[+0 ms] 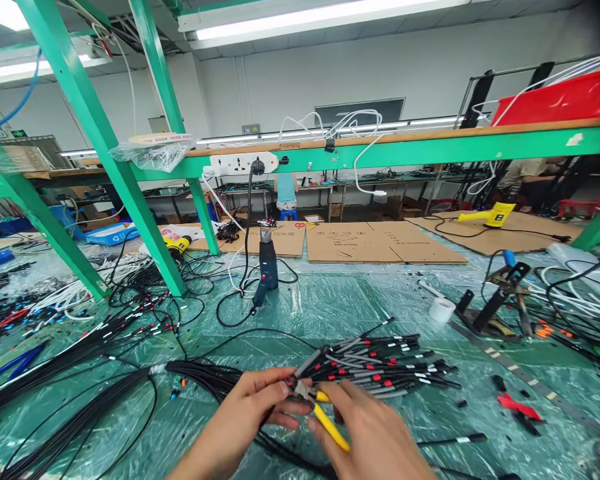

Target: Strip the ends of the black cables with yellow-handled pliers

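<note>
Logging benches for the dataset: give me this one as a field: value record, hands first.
left hand: fingertips at head of pliers; pinched part unclear
right hand: grips pliers by yellow handles
cables: black bundle, runs from left to the hands
cable ends: fanned beyond hands, red and white bands
heat gun: dark, nozzle up
roll: white, right of cable ends

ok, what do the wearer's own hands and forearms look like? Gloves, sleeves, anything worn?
Left grip and right grip: bare human hands, ungloved. No sleeve or cuff shows on the left forearm or right wrist, up to the frame edge. No watch, bracelet or ring visible, though some fingers are partly hidden.
</note>
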Available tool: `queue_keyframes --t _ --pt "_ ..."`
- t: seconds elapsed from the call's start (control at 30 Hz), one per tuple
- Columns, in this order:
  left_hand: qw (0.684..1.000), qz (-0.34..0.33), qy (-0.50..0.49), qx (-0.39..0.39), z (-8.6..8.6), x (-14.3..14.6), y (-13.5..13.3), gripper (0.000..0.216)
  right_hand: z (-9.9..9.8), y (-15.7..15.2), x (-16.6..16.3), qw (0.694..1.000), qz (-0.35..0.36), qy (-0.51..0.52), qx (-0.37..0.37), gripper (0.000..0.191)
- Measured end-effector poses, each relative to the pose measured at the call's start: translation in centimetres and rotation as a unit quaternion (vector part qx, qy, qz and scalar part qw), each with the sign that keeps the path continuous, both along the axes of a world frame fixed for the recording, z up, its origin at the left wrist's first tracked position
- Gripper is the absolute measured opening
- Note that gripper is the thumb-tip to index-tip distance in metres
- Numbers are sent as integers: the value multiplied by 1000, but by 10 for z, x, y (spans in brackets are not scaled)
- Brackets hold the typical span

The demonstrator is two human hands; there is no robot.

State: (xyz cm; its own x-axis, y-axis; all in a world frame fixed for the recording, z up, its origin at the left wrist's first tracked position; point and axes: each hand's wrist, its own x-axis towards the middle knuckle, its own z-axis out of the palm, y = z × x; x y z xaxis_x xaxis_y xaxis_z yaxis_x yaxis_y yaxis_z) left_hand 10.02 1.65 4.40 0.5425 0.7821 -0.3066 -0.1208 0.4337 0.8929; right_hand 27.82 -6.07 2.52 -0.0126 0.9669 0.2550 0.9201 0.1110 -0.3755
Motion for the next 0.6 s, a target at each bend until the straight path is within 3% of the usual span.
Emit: queue_keyframes --t 0.07,0.17,0.6 --pt "999 20 -34 -5 -1 1 -2 35 -3 -1 0 997 -16 -45 66 36" --pt "995 51 -79 -13 -2 0 -4 33 -2 -1 2 991 -29 -76 108 44" --pt "989 82 -123 6 -4 8 -8 46 0 5 0 980 -43 -123 152 50"
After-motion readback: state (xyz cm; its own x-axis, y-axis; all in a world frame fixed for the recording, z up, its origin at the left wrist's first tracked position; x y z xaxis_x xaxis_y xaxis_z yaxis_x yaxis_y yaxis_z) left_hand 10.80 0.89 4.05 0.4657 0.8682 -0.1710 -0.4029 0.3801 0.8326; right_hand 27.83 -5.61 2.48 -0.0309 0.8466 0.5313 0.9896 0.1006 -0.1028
